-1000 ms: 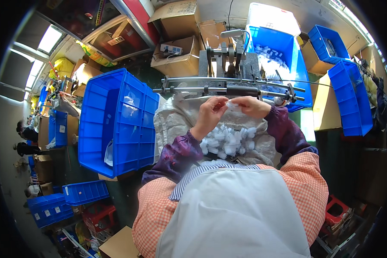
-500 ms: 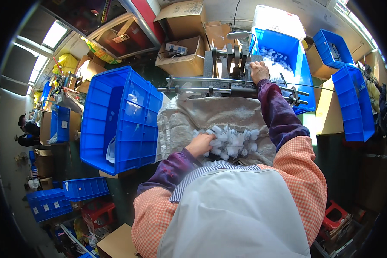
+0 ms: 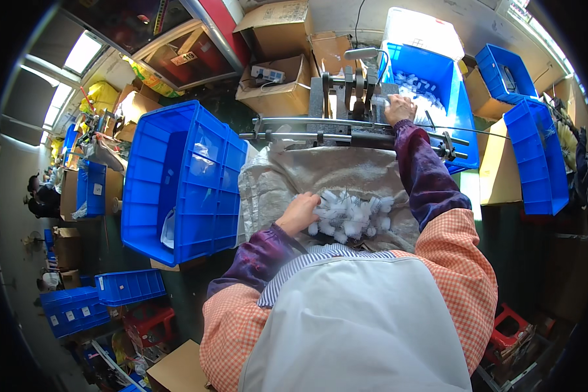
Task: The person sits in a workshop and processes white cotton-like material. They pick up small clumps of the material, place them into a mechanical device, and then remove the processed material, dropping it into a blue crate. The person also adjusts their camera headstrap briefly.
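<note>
A pile of small white bristle brushes (image 3: 351, 215) lies on a grey cloth (image 3: 274, 179) in front of me. My left hand (image 3: 300, 212) is at the pile's left edge, its fingers drawn together beside the nearest brushes; whatever they pinch is too small to tell. Farther off, my right hand (image 3: 400, 109) is closed at the right side of a dark metal machine (image 3: 353, 98) with wheels and rails. A pale, brush-like piece (image 3: 379, 100) sticks out to the left from its fingertips.
Left of the cloth stands a large blue crate (image 3: 206, 189) tipped toward me. Behind my right hand, a blue bin (image 3: 460, 98) holds more white pieces. Two steel rails (image 3: 287, 121) cross between the cloth and the machine. Cardboard boxes (image 3: 274, 91) stand behind.
My right hand has shifted slightly to the right, and the pale piece by its fingertips now shows. My left hand has drawn back a little toward the pile's left edge.
</note>
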`<state>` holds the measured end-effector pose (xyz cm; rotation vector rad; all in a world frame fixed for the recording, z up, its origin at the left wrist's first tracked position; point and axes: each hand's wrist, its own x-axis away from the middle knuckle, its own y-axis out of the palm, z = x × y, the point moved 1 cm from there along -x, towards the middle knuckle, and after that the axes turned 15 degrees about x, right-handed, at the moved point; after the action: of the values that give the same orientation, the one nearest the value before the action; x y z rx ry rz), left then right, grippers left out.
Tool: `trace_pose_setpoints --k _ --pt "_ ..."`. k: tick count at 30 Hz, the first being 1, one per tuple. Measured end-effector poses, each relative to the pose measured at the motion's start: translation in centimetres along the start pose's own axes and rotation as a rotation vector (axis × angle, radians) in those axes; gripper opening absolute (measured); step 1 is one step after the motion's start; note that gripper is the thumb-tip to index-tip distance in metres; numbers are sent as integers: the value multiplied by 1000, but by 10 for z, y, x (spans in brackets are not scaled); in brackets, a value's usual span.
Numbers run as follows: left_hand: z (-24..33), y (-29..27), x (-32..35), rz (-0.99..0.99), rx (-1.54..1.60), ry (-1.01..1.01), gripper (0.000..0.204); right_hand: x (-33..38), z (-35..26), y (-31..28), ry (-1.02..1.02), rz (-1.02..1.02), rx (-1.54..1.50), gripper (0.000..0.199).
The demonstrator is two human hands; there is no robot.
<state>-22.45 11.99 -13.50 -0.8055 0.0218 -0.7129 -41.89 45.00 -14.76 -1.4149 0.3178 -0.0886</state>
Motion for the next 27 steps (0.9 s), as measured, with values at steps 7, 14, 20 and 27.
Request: trace_pose_setpoints --k 7,14,20,27 --pt "15 -12 4 85 -174 -315 38 21 -5 -14 2 2 -15 31" --pt "5 -16 5 89 18 -138 24 23 -53 -17 -71 82 21 27" --pt "1 -40 10 134 17 -84 18 26 -52 -21 -72 74 31 27" --pt "13 -79 14 257 124 45 21 15 -3 -5 -52 3 -48 29"
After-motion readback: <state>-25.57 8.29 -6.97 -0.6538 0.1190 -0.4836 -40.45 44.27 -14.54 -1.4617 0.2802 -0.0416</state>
